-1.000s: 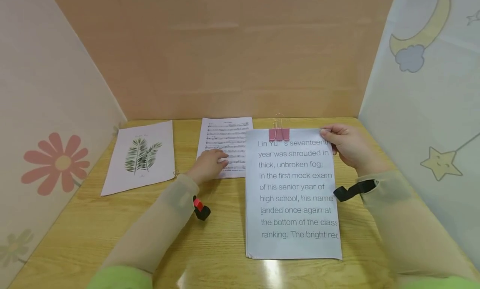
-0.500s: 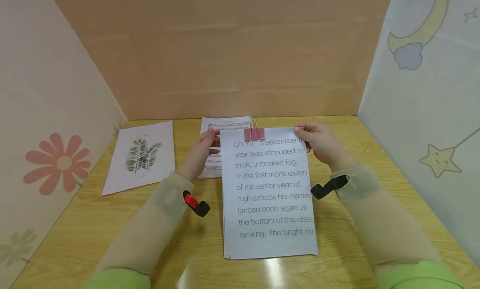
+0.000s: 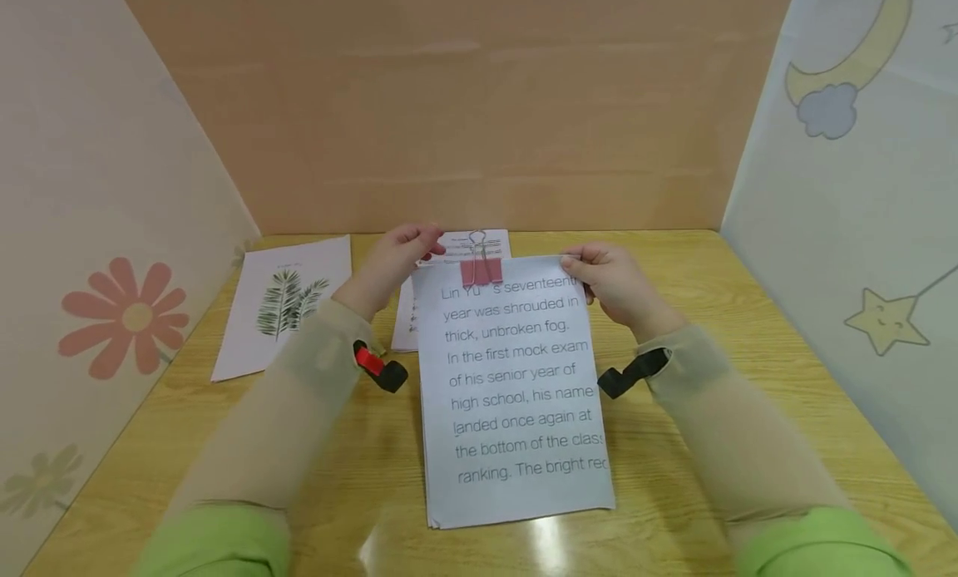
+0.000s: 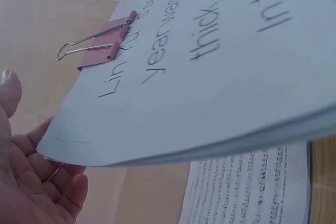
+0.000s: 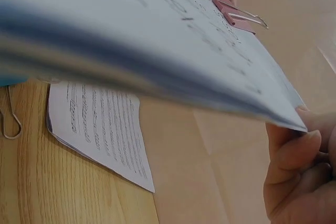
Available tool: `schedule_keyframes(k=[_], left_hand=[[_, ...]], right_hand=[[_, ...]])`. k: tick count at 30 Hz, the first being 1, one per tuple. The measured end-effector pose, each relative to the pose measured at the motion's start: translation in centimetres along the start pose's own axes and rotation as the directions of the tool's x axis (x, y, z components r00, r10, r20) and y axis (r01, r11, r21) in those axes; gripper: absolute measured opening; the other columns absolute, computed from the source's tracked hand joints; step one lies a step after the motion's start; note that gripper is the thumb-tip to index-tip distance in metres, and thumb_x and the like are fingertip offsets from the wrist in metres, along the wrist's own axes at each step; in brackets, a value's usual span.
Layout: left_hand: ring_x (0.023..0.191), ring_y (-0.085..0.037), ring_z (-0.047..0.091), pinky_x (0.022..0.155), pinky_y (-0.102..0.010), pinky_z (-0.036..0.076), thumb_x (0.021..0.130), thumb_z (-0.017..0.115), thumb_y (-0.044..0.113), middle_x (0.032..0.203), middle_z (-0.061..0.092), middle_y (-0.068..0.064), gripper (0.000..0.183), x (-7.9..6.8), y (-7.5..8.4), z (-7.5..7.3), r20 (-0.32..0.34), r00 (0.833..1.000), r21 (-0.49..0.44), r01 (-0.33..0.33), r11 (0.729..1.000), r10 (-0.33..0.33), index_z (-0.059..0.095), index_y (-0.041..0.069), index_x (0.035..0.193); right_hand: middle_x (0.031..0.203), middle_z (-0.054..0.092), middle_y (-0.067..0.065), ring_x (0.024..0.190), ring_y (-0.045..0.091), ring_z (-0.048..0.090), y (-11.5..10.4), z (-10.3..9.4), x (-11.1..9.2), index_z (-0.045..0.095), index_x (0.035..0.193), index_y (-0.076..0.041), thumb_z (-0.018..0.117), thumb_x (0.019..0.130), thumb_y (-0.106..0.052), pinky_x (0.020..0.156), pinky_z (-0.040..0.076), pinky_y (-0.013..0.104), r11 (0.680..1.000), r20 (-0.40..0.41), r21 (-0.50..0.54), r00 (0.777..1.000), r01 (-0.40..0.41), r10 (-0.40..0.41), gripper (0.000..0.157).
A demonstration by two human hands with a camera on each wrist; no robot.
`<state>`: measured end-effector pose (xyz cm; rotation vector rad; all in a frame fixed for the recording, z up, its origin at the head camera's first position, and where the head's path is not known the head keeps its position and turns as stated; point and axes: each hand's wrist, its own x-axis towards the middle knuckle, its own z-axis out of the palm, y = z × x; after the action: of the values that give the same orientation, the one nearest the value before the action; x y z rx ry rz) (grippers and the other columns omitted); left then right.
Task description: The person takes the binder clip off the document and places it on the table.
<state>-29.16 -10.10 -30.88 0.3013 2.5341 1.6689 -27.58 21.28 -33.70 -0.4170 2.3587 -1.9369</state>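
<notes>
A stack of printed text pages [image 3: 516, 377] is held up over the table, tilted toward me, with a pink binder clip [image 3: 482, 271] on its top edge. My right hand [image 3: 617, 282] pinches the stack's top right corner between thumb and fingers. At the top left corner is my left hand [image 3: 387, 265]. In the left wrist view its thumb stands away from the paper [image 4: 210, 77], while the fingers lie loosely behind the corner. Behind the stack lies sheet music [image 3: 405, 332], mostly covered from the head view.
A page with a green leaf print [image 3: 292, 298] lies at the table's left. A wire clip handle [image 5: 10, 121] shows at the right wrist view's left edge. Patterned side walls and a tan back wall [image 3: 486, 128] enclose the wooden table [image 3: 674, 477].
My right hand has carried the clipped stack leftward, in front of the sheet music. The left hand has moved from above the sheet music to the stack's top left corner.
</notes>
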Motion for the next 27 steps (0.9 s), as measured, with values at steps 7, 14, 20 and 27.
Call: schedule_keyframes(k=[7,14,20,27], left_hand=[[0.112,-0.023,0.049,0.099,-0.045,0.039,0.086,0.053,0.067,0.115,0.062,0.002,0.061,1.4,2.2,-0.6,0.14,0.986,0.26,0.054,0.964,-0.093,0.061,0.023,0.127],[0.108,-0.021,0.051,0.099,-0.046,0.036,0.084,0.054,0.069,0.11,0.064,0.001,0.062,2.2,3.8,0.0,0.21,0.968,0.294,0.074,0.953,-0.14,0.063,0.024,0.126],[0.111,-0.023,0.048,0.097,-0.043,0.037,0.084,0.059,0.066,0.116,0.058,-0.003,0.058,2.2,4.5,0.0,0.267,0.95,0.254,0.094,0.963,-0.163,0.065,0.02,0.12],[0.113,-0.024,0.049,0.101,-0.042,0.036,0.087,0.061,0.058,0.117,0.059,-0.005,0.052,2.5,4.4,-0.3,0.328,0.924,0.248,0.118,0.961,-0.198,0.066,0.015,0.116]], right_hand=[[0.082,0.068,0.007,0.056,0.012,0.053,-0.2,0.8,0.0,0.06,0.114,0.012,0.054,0.099,-0.013,0.047,0.041,0.021,1.0,0.008,0.019,1.0,0.011,-0.011,0.029],[0.083,0.069,0.007,0.056,0.013,0.054,-0.4,1.4,-0.1,0.06,0.115,0.011,0.054,0.099,-0.012,0.047,0.04,0.021,0.999,0.013,0.029,1.0,0.016,-0.016,0.029],[0.084,0.068,0.006,0.056,0.012,0.054,-0.4,1.5,0.1,0.06,0.116,0.011,0.053,0.1,-0.013,0.047,0.041,0.02,0.999,0.008,0.023,0.999,0.037,-0.037,0.029],[0.082,0.068,0.006,0.056,0.011,0.051,-0.5,1.4,-0.1,0.061,0.114,0.01,0.053,0.1,-0.014,0.047,0.039,0.021,0.999,-0.008,0.019,0.999,0.05,-0.05,0.029]])
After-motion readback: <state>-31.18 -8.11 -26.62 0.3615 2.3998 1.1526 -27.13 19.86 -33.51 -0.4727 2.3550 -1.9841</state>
